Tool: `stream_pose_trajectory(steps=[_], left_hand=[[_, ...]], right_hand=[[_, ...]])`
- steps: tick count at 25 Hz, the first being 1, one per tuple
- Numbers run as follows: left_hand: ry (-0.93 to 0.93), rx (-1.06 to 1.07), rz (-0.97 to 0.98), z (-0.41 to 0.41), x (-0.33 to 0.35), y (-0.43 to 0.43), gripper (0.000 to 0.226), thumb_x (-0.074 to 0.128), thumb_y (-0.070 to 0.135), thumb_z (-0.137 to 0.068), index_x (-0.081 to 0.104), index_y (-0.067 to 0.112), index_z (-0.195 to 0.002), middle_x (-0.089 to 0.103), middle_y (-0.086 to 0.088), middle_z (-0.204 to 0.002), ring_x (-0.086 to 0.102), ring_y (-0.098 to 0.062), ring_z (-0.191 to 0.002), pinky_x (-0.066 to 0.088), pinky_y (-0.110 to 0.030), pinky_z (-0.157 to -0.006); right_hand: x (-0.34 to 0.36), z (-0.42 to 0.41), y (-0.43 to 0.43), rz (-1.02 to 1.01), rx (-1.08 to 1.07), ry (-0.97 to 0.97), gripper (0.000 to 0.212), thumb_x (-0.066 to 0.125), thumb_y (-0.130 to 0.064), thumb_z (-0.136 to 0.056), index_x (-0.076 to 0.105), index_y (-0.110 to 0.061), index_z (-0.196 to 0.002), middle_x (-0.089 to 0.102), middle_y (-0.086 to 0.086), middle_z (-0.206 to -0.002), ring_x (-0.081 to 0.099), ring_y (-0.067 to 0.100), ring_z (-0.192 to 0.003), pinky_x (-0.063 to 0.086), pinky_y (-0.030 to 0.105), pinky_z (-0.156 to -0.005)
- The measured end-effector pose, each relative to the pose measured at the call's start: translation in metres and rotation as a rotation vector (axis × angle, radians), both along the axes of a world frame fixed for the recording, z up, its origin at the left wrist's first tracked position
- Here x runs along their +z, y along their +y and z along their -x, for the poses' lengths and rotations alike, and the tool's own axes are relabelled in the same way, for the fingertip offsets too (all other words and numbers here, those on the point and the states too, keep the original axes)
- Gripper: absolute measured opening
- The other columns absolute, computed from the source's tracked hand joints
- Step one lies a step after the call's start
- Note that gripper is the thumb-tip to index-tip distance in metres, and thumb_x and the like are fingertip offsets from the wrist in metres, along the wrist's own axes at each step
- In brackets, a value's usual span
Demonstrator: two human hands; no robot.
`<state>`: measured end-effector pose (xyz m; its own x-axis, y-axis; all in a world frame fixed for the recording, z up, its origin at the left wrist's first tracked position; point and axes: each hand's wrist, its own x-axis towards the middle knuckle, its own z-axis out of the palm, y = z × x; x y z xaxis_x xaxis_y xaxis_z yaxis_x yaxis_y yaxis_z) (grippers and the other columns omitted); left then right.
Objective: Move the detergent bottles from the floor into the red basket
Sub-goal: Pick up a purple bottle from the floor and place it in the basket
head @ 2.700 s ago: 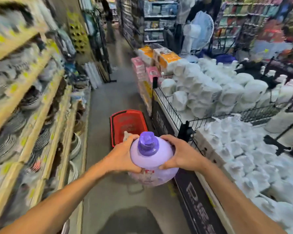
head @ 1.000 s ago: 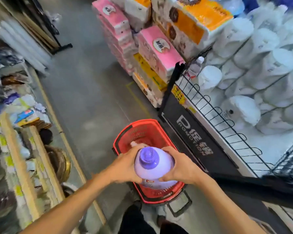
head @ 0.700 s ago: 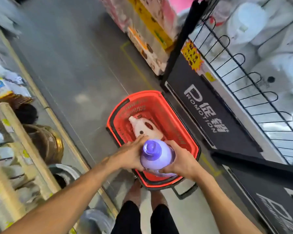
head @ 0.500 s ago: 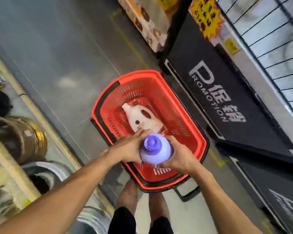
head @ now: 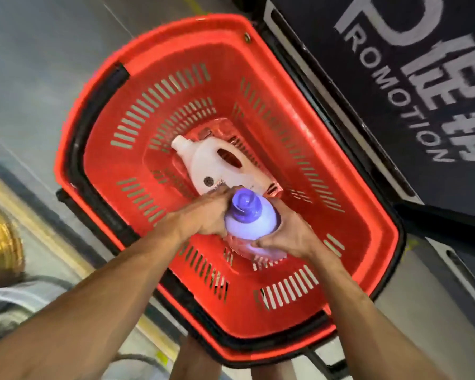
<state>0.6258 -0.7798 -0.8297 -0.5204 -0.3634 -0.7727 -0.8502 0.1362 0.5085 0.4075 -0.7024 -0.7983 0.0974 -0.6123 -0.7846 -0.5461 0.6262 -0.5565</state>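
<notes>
- I have the left hand point(head: 203, 215) and right hand point(head: 283, 237) curled round opposite sides of the purple detergent bottle point(head: 251, 223), cap up.
- It is low inside the red basket point(head: 299, 111), just beside a white detergent jug point(head: 211, 163) lying flat. I cannot tell if its base touches bottom.
- As I judge it, this is the set-down: next, seat it clear of the jug, then release.

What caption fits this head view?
Left hand and right hand hold a round purple plastic detergent bottle inside the red slotted plastic basket, beside a white handled jug lying flat.
</notes>
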Motion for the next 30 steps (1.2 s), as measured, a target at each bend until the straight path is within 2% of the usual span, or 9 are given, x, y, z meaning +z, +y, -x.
stream_pose_trajectory(steps=[2,5,6,8,11,18,23,28,30], left_hand=[[-0.062,0.025,0.004,0.005,-0.017,-0.007,0.085,0.078,0.033,-0.057,0.046,0.016,-0.134,0.052,-0.013,-0.120,0.060,-0.037,-0.110,0.052,-0.037,-0.094],[-0.181,0.135,0.048,0.007,-0.023,-0.003,0.086,0.085,0.040,-0.074,0.043,0.005,-0.140,0.048,-0.019,-0.134,0.052,-0.040,-0.124,0.045,-0.042,-0.104],[-0.222,0.144,0.071,0.006,-0.022,-0.001,0.085,0.082,0.045,-0.078,0.042,0.007,-0.143,0.047,-0.016,-0.136,0.049,-0.038,-0.128,0.043,-0.044,-0.106],[-0.308,0.132,0.125,0.004,-0.017,0.005,0.082,0.077,0.051,-0.082,0.040,0.014,-0.146,0.046,-0.010,-0.140,0.046,-0.034,-0.132,0.044,-0.044,-0.105],[-0.389,0.064,0.297,0.007,0.004,0.010,0.069,0.071,0.054,-0.084,0.045,0.021,-0.139,0.051,-0.005,-0.137,0.049,-0.031,-0.127,0.049,-0.043,-0.096],[-0.380,-0.114,0.549,0.027,0.089,0.001,0.061,0.064,0.052,-0.085,0.046,0.021,-0.134,0.051,-0.004,-0.129,0.050,-0.028,-0.120,0.043,-0.042,-0.093],[-0.362,-0.147,0.676,0.028,0.249,-0.010,0.056,0.069,0.048,-0.081,0.052,0.023,-0.128,0.055,-0.002,-0.128,0.052,-0.027,-0.119,0.043,-0.040,-0.090],[-0.304,-0.218,0.719,0.023,0.399,0.005,0.057,0.084,0.048,-0.058,0.068,0.023,-0.107,0.066,-0.003,-0.107,0.063,-0.029,-0.097,0.052,-0.042,-0.077],[-0.280,-0.238,0.736,0.029,0.435,0.005,0.064,0.085,0.054,-0.058,0.069,0.024,-0.112,0.066,-0.002,-0.107,0.065,-0.027,-0.096,0.053,-0.042,-0.077]], right_hand=[[-0.020,0.005,-0.012,0.006,-0.017,-0.028,0.096,0.090,-0.041,-0.050,0.057,-0.024,-0.138,0.066,-0.008,-0.126,0.062,0.012,-0.112,0.048,0.032,-0.102],[-0.030,0.002,-0.019,0.076,-0.046,0.081,0.078,0.088,-0.035,-0.065,0.063,-0.016,-0.136,0.061,-0.002,-0.122,0.061,0.019,-0.110,0.042,0.016,-0.091],[-0.032,0.000,-0.020,0.116,-0.064,0.142,0.065,0.088,-0.031,-0.072,0.067,-0.016,-0.132,0.060,0.001,-0.120,0.063,0.025,-0.109,0.042,0.016,-0.089],[-0.031,-0.001,-0.021,0.173,-0.047,0.228,0.050,0.085,-0.031,-0.078,0.070,-0.024,-0.126,0.060,0.004,-0.119,0.063,0.030,-0.108,0.047,0.027,-0.091],[-0.017,0.001,-0.023,0.112,0.041,0.321,0.049,0.077,-0.043,-0.081,0.063,-0.033,-0.126,0.056,0.002,-0.123,0.056,0.032,-0.118,0.049,0.039,-0.097],[0.051,-0.006,-0.020,0.068,0.334,0.470,0.056,0.068,-0.038,-0.090,0.050,-0.024,-0.141,0.049,0.006,-0.137,0.044,0.031,-0.130,0.048,0.041,-0.100],[0.200,-0.003,-0.027,0.138,0.461,0.582,0.059,0.070,-0.032,-0.087,0.047,-0.024,-0.141,0.049,0.006,-0.138,0.046,0.031,-0.131,0.047,0.042,-0.099],[0.378,-0.005,-0.019,0.272,0.391,0.686,0.051,0.068,-0.034,-0.089,0.050,-0.021,-0.134,0.052,0.009,-0.136,0.047,0.033,-0.130,0.045,0.045,-0.100],[0.424,-0.006,-0.012,0.312,0.354,0.730,0.051,0.070,-0.038,-0.089,0.051,-0.019,-0.133,0.053,0.010,-0.134,0.048,0.034,-0.128,0.046,0.047,-0.098]])
